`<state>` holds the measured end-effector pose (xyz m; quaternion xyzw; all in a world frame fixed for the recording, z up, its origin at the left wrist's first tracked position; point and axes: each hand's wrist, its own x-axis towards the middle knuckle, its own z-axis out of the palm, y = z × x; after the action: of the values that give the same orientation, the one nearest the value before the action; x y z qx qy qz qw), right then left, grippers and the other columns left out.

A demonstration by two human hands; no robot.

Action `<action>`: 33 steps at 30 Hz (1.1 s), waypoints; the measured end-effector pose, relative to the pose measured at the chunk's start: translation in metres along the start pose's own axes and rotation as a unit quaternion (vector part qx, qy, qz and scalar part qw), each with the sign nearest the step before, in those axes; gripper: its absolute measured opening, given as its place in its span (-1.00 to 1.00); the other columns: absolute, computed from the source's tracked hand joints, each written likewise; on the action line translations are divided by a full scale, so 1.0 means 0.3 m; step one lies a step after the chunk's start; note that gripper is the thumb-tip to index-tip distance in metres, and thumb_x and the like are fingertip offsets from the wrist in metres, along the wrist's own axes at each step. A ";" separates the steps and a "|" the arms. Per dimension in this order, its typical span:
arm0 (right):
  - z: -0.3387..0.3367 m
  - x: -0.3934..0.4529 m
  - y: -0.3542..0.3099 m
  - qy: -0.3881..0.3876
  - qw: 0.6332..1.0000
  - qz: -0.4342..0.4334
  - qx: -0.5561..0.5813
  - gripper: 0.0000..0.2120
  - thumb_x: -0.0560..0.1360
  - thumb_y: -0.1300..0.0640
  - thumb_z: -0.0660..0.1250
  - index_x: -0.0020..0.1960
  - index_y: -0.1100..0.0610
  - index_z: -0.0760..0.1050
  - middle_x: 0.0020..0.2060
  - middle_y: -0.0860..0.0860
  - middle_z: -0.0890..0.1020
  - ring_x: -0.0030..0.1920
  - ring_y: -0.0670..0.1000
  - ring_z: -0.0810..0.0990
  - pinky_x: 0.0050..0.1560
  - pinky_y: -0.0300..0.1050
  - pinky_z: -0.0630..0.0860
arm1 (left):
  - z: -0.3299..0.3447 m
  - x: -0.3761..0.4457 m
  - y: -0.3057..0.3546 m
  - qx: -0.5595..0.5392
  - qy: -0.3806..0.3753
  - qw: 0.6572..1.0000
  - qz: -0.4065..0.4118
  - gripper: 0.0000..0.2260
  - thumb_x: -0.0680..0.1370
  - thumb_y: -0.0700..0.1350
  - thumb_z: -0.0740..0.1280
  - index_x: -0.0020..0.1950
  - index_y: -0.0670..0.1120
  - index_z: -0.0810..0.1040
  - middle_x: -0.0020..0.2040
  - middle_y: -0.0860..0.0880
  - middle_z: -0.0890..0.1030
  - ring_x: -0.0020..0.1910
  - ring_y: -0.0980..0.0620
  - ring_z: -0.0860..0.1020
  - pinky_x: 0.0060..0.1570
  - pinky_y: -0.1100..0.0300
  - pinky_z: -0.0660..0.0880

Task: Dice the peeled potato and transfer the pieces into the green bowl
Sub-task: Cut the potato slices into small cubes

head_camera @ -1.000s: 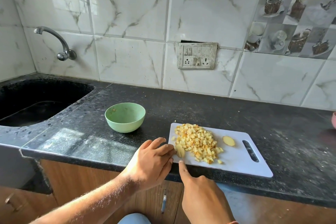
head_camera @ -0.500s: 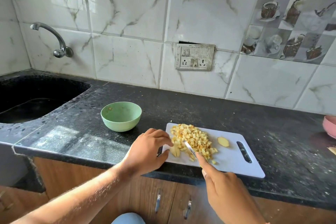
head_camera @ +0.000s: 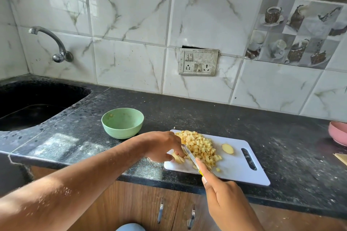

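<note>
No writing is legible. On a black speckled counter [head_camera: 187, 114], below marbled tiles, a white board [head_camera: 236, 170] carries the dice [head_camera: 200, 147]; the bowl [head_camera: 122, 123] sits just left. The left hand [head_camera: 161, 145] pinches a potato piece [head_camera: 177, 158], half hidden. The right hand [head_camera: 223, 196] grips a knife [head_camera: 189, 154], its handle mostly covered, perhaps yellow. A pink bowl [head_camera: 339, 133] is cut off at the right.

Black sink [head_camera: 37, 103] under wall tap [head_camera: 54, 45], switchboard [head_camera: 198, 61], pink bowl [head_camera: 339, 133] at right edge

A home kitchen — dark stone counter [head_camera: 206, 118], sink [head_camera: 37, 103] with wall tap [head_camera: 54, 43], marble-look tiles [head_camera: 131, 15], wooden cabinets [head_camera: 140, 204].
</note>
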<state>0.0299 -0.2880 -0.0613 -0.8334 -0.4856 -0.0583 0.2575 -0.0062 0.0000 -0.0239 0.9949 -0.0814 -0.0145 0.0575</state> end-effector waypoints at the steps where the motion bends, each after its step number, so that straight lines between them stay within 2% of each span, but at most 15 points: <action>1: 0.001 0.000 0.004 0.005 1.000 -0.001 0.001 -0.23 0.70 0.00 0.15 0.39 -0.65 -0.34 -0.42 0.01 0.53 -0.27 0.02 0.54 -0.26 -0.10 0.47 | 0.000 0.002 -0.001 -0.004 -0.003 1.000 -0.004 -0.64 0.61 -0.03 0.45 0.38 0.25 0.58 0.29 0.22 0.56 0.32 0.12 0.46 0.33 0.02 0.49; 7: 0.010 0.008 0.030 0.006 1.000 -0.016 0.008 -0.30 0.70 0.00 0.15 0.47 -0.62 -0.20 -0.40 -0.05 0.55 -0.29 -0.03 0.54 -0.25 -0.15 0.49 | -0.016 -0.011 0.002 -0.004 0.012 1.000 -0.021 -0.74 0.59 0.06 0.47 0.26 0.26 0.59 0.23 0.27 0.59 0.15 0.18 0.51 0.12 0.10 0.53; 12: 0.001 0.066 0.059 0.005 0.999 -0.011 0.040 -0.36 0.72 0.08 0.15 0.52 -0.56 0.00 -0.49 -0.15 0.42 -0.45 -0.05 0.38 -0.42 -0.21 0.17 | -0.006 -0.032 0.026 -0.002 0.037 0.998 -0.058 -0.79 0.57 0.08 0.47 0.20 0.25 0.64 0.08 0.26 0.59 -0.07 0.23 0.47 -0.20 0.24 0.37; 15: 0.006 0.136 0.104 0.034 0.995 0.000 0.097 -0.38 0.73 0.10 0.15 0.46 -0.61 0.10 -0.47 -0.12 0.47 -0.43 -0.06 0.44 -0.42 -0.26 0.29 | 0.004 -0.042 0.032 -0.041 0.028 0.995 -0.087 -0.80 0.55 0.07 0.49 0.17 0.21 0.65 -0.02 0.28 0.56 -0.09 0.26 0.51 -0.24 0.27 0.37; 16: 0.015 0.158 0.122 0.041 0.990 0.014 0.132 -0.41 0.73 0.09 0.15 0.46 -0.60 0.15 -0.34 -0.07 0.61 -0.31 -0.03 0.58 -0.32 -0.24 0.48 | 0.003 -0.046 0.033 -0.067 0.018 0.993 -0.096 -0.78 0.55 0.05 0.51 0.18 0.19 0.65 -0.02 0.28 0.60 -0.09 0.29 0.53 -0.21 0.27 0.41; 17: 0.026 0.175 0.137 0.042 0.985 0.036 0.166 -0.46 0.73 0.07 0.16 0.45 -0.57 0.21 -0.09 0.05 0.71 -0.07 0.06 0.68 -0.07 -0.08 0.64 | 0.000 -0.052 0.033 -0.098 0.006 0.989 -0.106 -0.74 0.55 0.04 0.52 0.23 0.17 0.65 0.01 0.26 0.63 -0.08 0.30 0.55 -0.16 0.27 0.46; 18: 0.033 0.183 0.146 0.036 0.976 0.058 0.205 -0.51 0.73 0.04 0.16 0.45 -0.54 0.27 0.16 0.14 0.67 0.17 0.13 0.63 0.18 0.07 0.62 | -0.003 -0.057 0.033 -0.126 -0.010 0.985 -0.117 -0.69 0.56 0.04 0.52 0.29 0.16 0.63 0.03 0.24 0.66 -0.06 0.28 0.58 -0.09 0.26 0.50; 19: 0.040 0.186 0.153 0.030 0.967 0.073 0.244 -0.54 0.73 0.03 0.16 0.43 -0.52 0.32 0.31 0.10 0.61 0.33 0.10 0.55 0.30 0.06 0.56 | -0.006 -0.064 0.030 -0.143 -0.025 0.981 -0.126 -0.64 0.57 0.05 0.51 0.36 0.16 0.61 0.05 0.21 0.67 -0.03 0.22 0.61 -0.05 0.24 0.53; 20: 0.046 0.184 0.154 0.031 0.960 0.079 0.266 -0.55 0.73 0.04 0.17 0.42 -0.50 0.36 0.38 -0.07 0.58 0.39 -0.06 0.52 0.34 -0.12 0.54 | -0.007 -0.068 0.025 -0.150 -0.035 0.979 -0.132 -0.61 0.57 0.07 0.51 0.39 0.16 0.59 0.06 0.19 0.67 -0.02 0.17 0.62 -0.04 0.23 0.53; 22: 0.045 0.184 0.150 0.029 0.957 0.082 0.276 -0.56 0.73 0.05 0.17 0.42 -0.47 0.38 0.27 -0.39 0.57 0.26 -0.32 0.55 0.18 -0.42 0.47 | -0.003 -0.074 0.012 -0.166 -0.036 0.975 -0.142 -0.64 0.56 0.08 0.52 0.35 0.20 0.62 0.04 0.16 0.66 -0.05 0.16 0.61 -0.06 0.24 0.50; 24: 0.041 0.183 0.161 0.026 0.955 0.092 0.281 -0.57 0.73 0.07 0.17 0.43 -0.44 0.39 -0.07 -0.45 0.60 -0.15 -0.31 0.58 -0.09 -0.46 0.44 | 0.002 -0.074 0.006 -0.189 -0.029 0.969 -0.158 -0.68 0.53 0.09 0.55 0.27 0.21 0.65 0.05 0.18 0.65 -0.04 0.20 0.60 -0.02 0.25 0.53; 26: 0.040 0.185 0.163 0.024 0.952 0.107 0.287 -0.57 0.73 0.05 0.17 0.45 -0.43 0.38 -0.01 -0.41 0.63 -0.26 -0.29 0.54 -0.11 -0.41 0.50 | 0.003 -0.074 0.005 -0.201 -0.017 0.963 -0.177 -0.69 0.49 0.08 0.58 0.22 0.18 0.67 0.06 0.23 0.65 0.00 0.23 0.61 0.04 0.25 0.56; 28: 0.043 0.183 0.159 0.027 0.947 0.116 0.298 -0.57 0.73 0.04 0.18 0.47 -0.41 0.37 0.17 -0.46 0.59 0.09 -0.28 0.62 0.14 -0.33 0.56 | 0.006 -0.067 0.005 -0.203 -0.003 0.961 -0.189 -0.72 0.48 0.05 0.60 0.16 0.14 0.68 -0.03 0.24 0.66 -0.07 0.27 0.61 -0.08 0.34 0.51; 29: 0.044 0.181 0.157 0.029 0.945 0.117 0.305 -0.57 0.73 0.05 0.18 0.47 -0.41 0.37 0.21 -0.51 0.54 0.25 -0.31 0.54 0.19 -0.39 0.51 | 0.009 -0.060 0.007 -0.204 0.004 0.960 -0.193 -0.75 0.47 0.02 0.61 0.12 0.13 0.68 -0.07 0.24 0.67 -0.12 0.28 0.61 -0.14 0.39 0.47; 33: 0.040 0.180 0.147 0.035 0.939 0.116 0.321 -0.58 0.73 0.06 0.19 0.48 -0.37 0.39 0.24 -0.57 0.48 0.33 -0.43 0.43 0.20 -0.53 0.37 | 0.018 -0.043 0.014 -0.205 0.036 0.955 -0.213 -0.71 0.45 -0.03 0.63 0.14 0.11 0.71 -0.10 0.19 0.71 -0.18 0.28 0.63 -0.19 0.38 0.53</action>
<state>0.0933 -0.2575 -0.0693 -0.7546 -0.3691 0.1018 0.5329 -0.0198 -0.0027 -0.0287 0.9558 0.1394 -0.0067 0.2586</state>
